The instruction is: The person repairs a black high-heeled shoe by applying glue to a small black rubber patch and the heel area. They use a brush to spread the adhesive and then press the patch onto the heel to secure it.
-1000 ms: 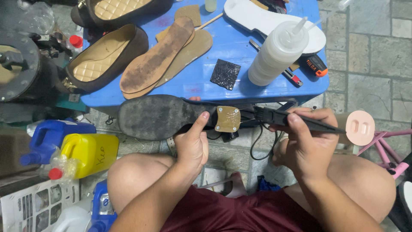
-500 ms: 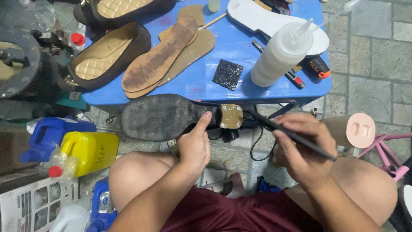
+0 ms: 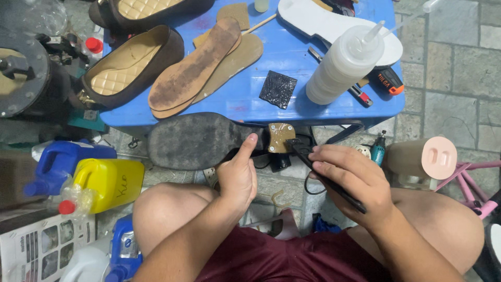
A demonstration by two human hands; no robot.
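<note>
My left hand (image 3: 237,175) grips a dark shoe (image 3: 195,140) held sole up over my knees, thumb pressed on the sole near the heel. The heel end shows a tan plate (image 3: 280,137) with small screws. My right hand (image 3: 348,180) holds a thin black tool (image 3: 326,176) like a pen, its tip touching the right edge of that heel plate.
A blue plastic table (image 3: 292,99) carries a brown shoe (image 3: 130,65), worn insoles (image 3: 195,68), a black square patch (image 3: 278,89), a white squeeze bottle (image 3: 342,65) and a white sole (image 3: 329,23). Yellow (image 3: 109,183) and blue jugs (image 3: 62,164) stand at left; a pink-topped cylinder (image 3: 422,159) at right.
My right hand has swung the black tool from pointing sideways to the right into a diagonal hold, with its tip brought against the heel plate. The shoe has stayed in my left hand.
</note>
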